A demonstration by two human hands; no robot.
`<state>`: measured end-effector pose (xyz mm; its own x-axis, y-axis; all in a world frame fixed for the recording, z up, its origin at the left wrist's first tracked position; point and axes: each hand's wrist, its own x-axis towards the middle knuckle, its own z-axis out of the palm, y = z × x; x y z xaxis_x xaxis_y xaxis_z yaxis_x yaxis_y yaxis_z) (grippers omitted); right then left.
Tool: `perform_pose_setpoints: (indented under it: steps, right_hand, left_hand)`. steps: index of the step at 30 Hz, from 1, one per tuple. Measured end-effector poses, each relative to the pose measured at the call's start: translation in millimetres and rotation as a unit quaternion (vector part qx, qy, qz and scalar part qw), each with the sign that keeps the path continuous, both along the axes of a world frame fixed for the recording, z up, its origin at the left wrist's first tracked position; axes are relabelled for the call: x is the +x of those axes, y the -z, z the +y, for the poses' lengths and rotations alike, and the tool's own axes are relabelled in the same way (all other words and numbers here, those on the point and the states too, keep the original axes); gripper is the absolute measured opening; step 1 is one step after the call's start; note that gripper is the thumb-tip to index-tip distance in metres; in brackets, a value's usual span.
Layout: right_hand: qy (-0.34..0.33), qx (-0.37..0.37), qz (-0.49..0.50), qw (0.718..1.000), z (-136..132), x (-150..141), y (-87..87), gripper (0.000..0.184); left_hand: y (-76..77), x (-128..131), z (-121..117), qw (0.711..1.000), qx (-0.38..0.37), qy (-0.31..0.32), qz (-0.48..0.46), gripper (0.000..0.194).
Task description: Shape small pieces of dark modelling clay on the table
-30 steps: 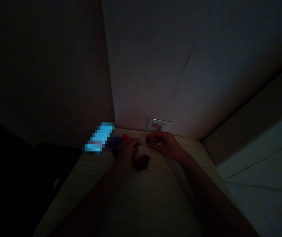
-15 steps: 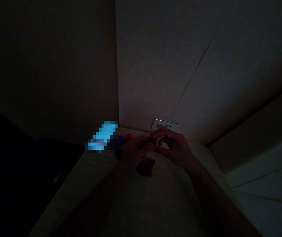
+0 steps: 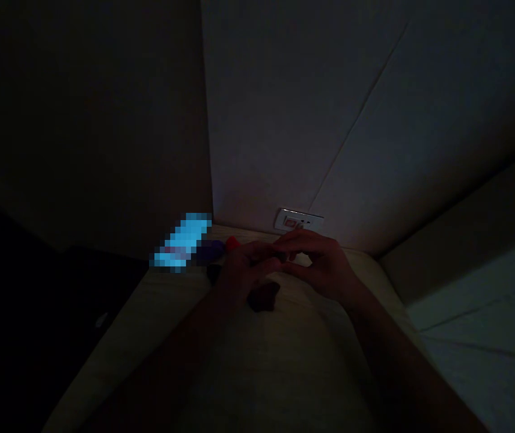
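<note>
The scene is very dim. My left hand [image 3: 249,266] is closed, its thumb and fingers pinching a small dark lump [image 3: 280,257]. From the other side my right hand [image 3: 324,260] curves in, with its fingertips pressed together at the same lump. What the lump is made of is too dark to tell. Just below the left hand, a larger dark reddish piece [image 3: 264,297] of irregular shape lies on the wooden surface [image 3: 284,361]. Behind the left wrist are a red thing [image 3: 232,243], a purple thing [image 3: 212,250] and a dark piece [image 3: 213,273], partly hidden.
A bright, pixelated phone-like screen [image 3: 182,240] stands at the back left of the surface. On the wall behind my hands is a socket plate [image 3: 300,220] with a switch. Walls meet in a corner at the back. A darker panel [image 3: 464,222] borders the right side.
My right fingertips have closed in on the small lump, narrowing the gap to the left fingers. The whole view has shifted slightly, so everything appears a little higher and further left.
</note>
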<state>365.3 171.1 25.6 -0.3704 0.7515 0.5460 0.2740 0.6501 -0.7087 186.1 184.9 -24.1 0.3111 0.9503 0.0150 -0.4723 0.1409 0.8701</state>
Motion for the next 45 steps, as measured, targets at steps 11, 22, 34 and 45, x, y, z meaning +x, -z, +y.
perform_pose_setpoints:
  steps: [11,22,34,45]
  right_hand:
    - [0.116,-0.025,0.094,0.989,-79,27,27.3,0.030]
    - [0.109,-0.122,0.159,0.974,-102,22,42.0,0.028]
    - [0.096,-0.167,0.209,0.959,-104,23,45.4,0.024]
    - [0.146,-0.225,0.223,0.937,-102,21,43.3,0.017]
  left_hand:
    - [-27.0,12,-41,0.970,0.136,0.068,0.190,0.037]
    - [-22.5,14,-65,0.960,0.108,-0.019,0.257,0.022]
    - [-10.7,8,-66,0.950,0.184,-0.009,0.250,0.024]
    - [-2.2,10,-70,0.931,0.234,-0.025,0.278,0.020]
